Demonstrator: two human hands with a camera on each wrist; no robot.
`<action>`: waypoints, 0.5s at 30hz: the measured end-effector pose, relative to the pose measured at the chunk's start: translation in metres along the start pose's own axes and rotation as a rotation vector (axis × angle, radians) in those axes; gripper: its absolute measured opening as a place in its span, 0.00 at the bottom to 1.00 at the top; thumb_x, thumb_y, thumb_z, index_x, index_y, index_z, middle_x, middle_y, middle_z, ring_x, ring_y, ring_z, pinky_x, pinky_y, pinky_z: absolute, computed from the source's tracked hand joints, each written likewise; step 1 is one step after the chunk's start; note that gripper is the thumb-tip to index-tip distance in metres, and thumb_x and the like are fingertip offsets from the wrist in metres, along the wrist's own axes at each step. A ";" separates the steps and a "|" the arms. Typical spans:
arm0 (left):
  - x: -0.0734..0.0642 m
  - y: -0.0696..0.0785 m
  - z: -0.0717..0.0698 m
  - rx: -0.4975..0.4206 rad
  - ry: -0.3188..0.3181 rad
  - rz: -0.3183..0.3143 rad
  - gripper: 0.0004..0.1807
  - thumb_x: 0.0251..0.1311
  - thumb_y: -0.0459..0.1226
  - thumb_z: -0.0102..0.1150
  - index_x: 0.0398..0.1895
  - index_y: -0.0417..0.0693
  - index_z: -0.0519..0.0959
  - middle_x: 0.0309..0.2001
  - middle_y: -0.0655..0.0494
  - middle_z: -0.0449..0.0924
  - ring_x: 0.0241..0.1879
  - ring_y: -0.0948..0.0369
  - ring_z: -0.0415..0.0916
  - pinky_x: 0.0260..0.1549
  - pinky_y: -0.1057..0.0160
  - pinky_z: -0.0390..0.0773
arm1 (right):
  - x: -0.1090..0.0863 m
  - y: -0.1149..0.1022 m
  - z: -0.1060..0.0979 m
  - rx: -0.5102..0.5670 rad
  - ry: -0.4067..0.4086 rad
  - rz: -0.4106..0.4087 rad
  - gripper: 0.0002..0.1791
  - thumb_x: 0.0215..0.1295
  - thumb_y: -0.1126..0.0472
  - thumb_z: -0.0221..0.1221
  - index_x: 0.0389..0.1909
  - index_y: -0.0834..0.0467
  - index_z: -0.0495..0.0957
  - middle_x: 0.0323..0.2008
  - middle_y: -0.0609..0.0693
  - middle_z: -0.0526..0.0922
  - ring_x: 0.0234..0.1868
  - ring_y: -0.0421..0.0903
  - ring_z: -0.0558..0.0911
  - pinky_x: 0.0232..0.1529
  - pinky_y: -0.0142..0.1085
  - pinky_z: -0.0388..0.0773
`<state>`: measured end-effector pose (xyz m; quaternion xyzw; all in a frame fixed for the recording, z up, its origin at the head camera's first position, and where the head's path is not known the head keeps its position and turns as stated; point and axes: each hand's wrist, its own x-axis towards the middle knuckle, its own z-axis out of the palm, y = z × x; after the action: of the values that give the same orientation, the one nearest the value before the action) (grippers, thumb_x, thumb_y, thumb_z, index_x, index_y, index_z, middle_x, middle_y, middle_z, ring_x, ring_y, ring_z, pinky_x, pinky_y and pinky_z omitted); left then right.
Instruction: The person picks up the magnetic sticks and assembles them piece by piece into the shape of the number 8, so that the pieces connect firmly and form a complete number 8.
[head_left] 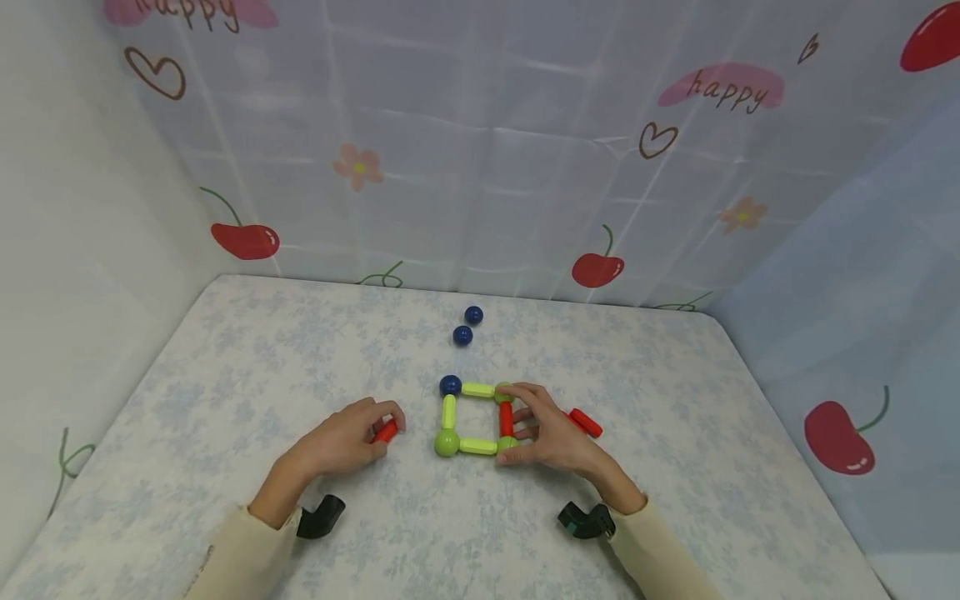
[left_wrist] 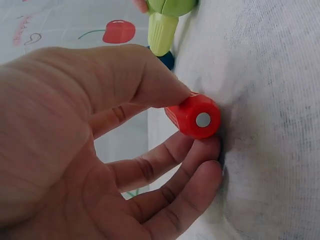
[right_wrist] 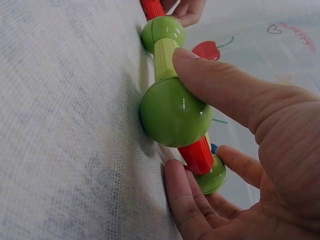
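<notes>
A square of magnetic rods and balls lies on the table. It has a blue ball (head_left: 450, 385) at its far left corner, green balls such as the near left green ball (head_left: 447, 442) at the others, yellow-green rods (head_left: 478, 447) and a red rod (head_left: 507, 419) on its right side. My right hand (head_left: 557, 439) grips that right side, thumb at the near right green ball (right_wrist: 172, 112) and index finger at the far right green ball (right_wrist: 212, 177). Left of the square, my left hand (head_left: 341, 439) pinches a loose red magnetic rod (left_wrist: 187, 119) close to the tabletop.
Two loose blue balls, a nearer blue ball (head_left: 462, 336) and a farther blue ball (head_left: 473, 315), lie beyond the square. More red rods (head_left: 586, 422) lie right of my right hand, partly hidden by it. A printed curtain (head_left: 480, 208) rises behind the patterned table (head_left: 247, 358).
</notes>
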<state>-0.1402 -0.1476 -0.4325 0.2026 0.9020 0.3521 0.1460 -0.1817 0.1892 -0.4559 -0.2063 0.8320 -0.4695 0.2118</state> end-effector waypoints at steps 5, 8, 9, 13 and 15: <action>0.004 0.003 0.003 -0.152 -0.100 0.102 0.14 0.61 0.27 0.59 0.49 0.47 0.77 0.36 0.53 0.76 0.30 0.62 0.72 0.31 0.66 0.73 | 0.000 0.000 0.000 -0.008 0.016 0.020 0.50 0.52 0.54 0.77 0.74 0.43 0.61 0.74 0.52 0.53 0.60 0.52 0.75 0.57 0.45 0.78; 0.007 0.005 0.008 -0.281 -0.190 0.110 0.15 0.63 0.28 0.58 0.52 0.45 0.76 0.39 0.51 0.77 0.30 0.62 0.74 0.33 0.65 0.75 | 0.000 -0.001 0.000 -0.009 0.021 0.023 0.50 0.53 0.54 0.77 0.75 0.43 0.60 0.74 0.52 0.52 0.60 0.52 0.75 0.57 0.44 0.78; 0.008 0.006 0.010 -0.314 -0.216 0.109 0.15 0.64 0.28 0.58 0.53 0.45 0.76 0.40 0.51 0.77 0.30 0.62 0.73 0.34 0.65 0.75 | 0.000 -0.001 0.001 -0.007 0.021 0.021 0.50 0.53 0.54 0.76 0.75 0.44 0.60 0.74 0.53 0.52 0.60 0.53 0.75 0.57 0.45 0.78; 0.010 0.010 0.017 -0.419 -0.299 0.110 0.16 0.64 0.29 0.58 0.55 0.42 0.76 0.38 0.51 0.78 0.30 0.61 0.71 0.35 0.65 0.74 | -0.001 -0.001 0.001 0.000 0.017 0.009 0.49 0.54 0.56 0.76 0.75 0.46 0.60 0.74 0.54 0.52 0.60 0.54 0.75 0.58 0.48 0.78; 0.011 0.012 0.021 -0.448 -0.318 0.115 0.16 0.65 0.30 0.59 0.55 0.41 0.75 0.39 0.51 0.78 0.30 0.61 0.73 0.35 0.65 0.75 | -0.001 -0.001 0.001 0.003 0.016 0.005 0.49 0.54 0.56 0.76 0.75 0.46 0.60 0.74 0.54 0.52 0.60 0.55 0.75 0.58 0.49 0.78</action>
<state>-0.1385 -0.1225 -0.4404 0.2688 0.7545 0.5144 0.3065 -0.1805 0.1886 -0.4556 -0.2000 0.8334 -0.4719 0.2066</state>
